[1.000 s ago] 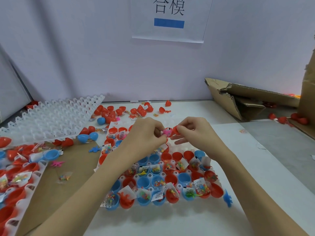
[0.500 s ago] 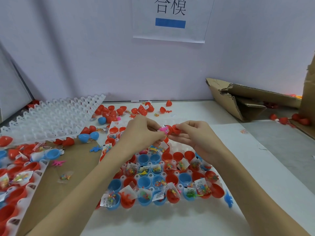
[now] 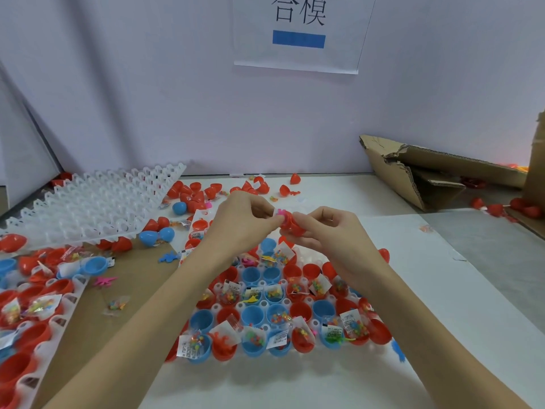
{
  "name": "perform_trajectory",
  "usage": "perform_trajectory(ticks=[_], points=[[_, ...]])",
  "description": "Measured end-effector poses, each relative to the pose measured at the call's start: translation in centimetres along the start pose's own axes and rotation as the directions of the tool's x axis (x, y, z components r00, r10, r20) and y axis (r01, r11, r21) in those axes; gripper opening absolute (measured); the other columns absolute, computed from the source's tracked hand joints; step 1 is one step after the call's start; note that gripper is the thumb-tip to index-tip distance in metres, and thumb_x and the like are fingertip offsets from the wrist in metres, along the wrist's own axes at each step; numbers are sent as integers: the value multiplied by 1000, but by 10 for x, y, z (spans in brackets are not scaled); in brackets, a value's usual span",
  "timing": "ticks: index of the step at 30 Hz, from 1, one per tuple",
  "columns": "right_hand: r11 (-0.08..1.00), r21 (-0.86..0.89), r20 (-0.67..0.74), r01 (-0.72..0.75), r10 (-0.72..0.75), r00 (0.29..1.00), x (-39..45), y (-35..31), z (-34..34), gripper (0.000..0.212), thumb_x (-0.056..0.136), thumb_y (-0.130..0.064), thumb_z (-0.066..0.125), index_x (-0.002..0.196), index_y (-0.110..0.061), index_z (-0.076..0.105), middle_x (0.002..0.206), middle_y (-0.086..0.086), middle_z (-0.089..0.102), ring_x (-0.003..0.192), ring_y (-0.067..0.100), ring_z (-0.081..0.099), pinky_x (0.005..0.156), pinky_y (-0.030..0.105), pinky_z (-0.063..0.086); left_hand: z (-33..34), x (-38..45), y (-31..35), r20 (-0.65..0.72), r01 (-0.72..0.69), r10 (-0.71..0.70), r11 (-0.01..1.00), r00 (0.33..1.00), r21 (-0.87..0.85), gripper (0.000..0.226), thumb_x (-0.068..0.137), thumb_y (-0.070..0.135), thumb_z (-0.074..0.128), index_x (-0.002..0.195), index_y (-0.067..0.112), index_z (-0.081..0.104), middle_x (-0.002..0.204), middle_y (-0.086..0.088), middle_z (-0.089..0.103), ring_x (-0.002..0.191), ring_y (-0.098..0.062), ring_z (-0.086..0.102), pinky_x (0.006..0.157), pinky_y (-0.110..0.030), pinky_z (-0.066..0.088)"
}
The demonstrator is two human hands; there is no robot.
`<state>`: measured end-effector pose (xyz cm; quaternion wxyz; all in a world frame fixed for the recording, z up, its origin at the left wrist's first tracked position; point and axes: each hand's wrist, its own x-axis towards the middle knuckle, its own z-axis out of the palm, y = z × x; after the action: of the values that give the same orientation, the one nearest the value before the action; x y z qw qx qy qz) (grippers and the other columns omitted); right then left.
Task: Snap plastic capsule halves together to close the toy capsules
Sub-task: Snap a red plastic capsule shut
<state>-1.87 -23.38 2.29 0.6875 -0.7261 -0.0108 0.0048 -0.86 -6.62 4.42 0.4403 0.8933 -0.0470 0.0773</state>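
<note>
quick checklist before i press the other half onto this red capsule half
1. Red capsule half held in the right hand: ok, fingers curl round it.
2. Pink toy fully inside the half: not ok, the left hand pinches it at the rim.
3. Mating half in a grip: not ok, neither hand holds one.
4. Spare red halves available: ok, loose beyond the tray.
5. Rim free of packet edges: cannot tell, fingers cover it.
</note>
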Motion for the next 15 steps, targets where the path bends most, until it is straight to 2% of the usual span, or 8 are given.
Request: perform_trajectory(ticks=[5, 9, 12, 15], points=[[979, 169, 79, -112, 100, 992, 1, -3, 0, 37, 89, -36, 74, 99, -1, 69, 93, 7, 79, 90, 22, 77, 86, 25, 60, -1, -4, 0, -48, -95, 97, 995, 994, 45, 8, 94, 30, 75, 90, 23, 74, 82, 15, 67, 75, 4, 63, 59, -3, 46], [958, 244, 124, -149, 121, 985, 0, -4, -1, 43, 87, -37, 75, 104, 2, 69, 97, 10, 78, 94, 24, 77, 84, 24, 60, 0, -12, 1, -98, -207, 215, 974, 972, 88, 8, 95, 21, 75, 100, 20, 81, 79, 21, 63, 74, 8, 63, 68, 2, 46], [914, 356, 192, -193, 131, 973, -1, -6, -3, 46, 88, -34, 75, 113, 5, 66, 104, 13, 77, 100, 26, 75, 81, 23, 60, -1, -14, 1, -140, -247, 256, 966, 957, 79, 11, 93, 18, 76, 104, 18, 81, 89, 16, 61, 75, 8, 61, 75, 3, 45], [878, 413, 236, -243, 154, 959, -1, -7, -3, 47, 89, -32, 75, 117, 5, 67, 107, 14, 77, 102, 25, 75, 78, 23, 60, -1, -18, -1, -120, -284, 296, 953, 948, 105, 16, 96, 19, 73, 110, 17, 80, 102, 9, 62, 81, 7, 59, 80, 4, 43]])
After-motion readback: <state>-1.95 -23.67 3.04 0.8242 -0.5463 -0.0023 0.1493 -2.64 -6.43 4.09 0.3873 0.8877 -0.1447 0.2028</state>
